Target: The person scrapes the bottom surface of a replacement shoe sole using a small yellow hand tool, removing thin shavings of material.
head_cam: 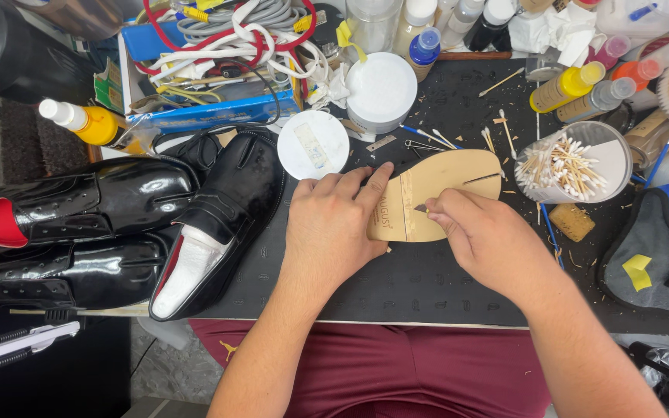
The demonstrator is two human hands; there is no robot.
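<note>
A tan, sole-shaped insole [447, 182] lies flat on the black work mat [427, 279]. My left hand [333, 224] presses down on the insole's left end, fingers spread over it. My right hand [483, 236] pinches a small dark blade [420, 207] and holds its tip against the insole near a pale strip across it. A short slit shows near the insole's right end.
Black glossy shoes [218, 217] lie left of the mat, two with red lining. A cup of cotton swabs [574, 162], white round lids [313, 144], glue and dye bottles [567, 85], a cork [572, 221] and a box of cables [218, 54] crowd the back.
</note>
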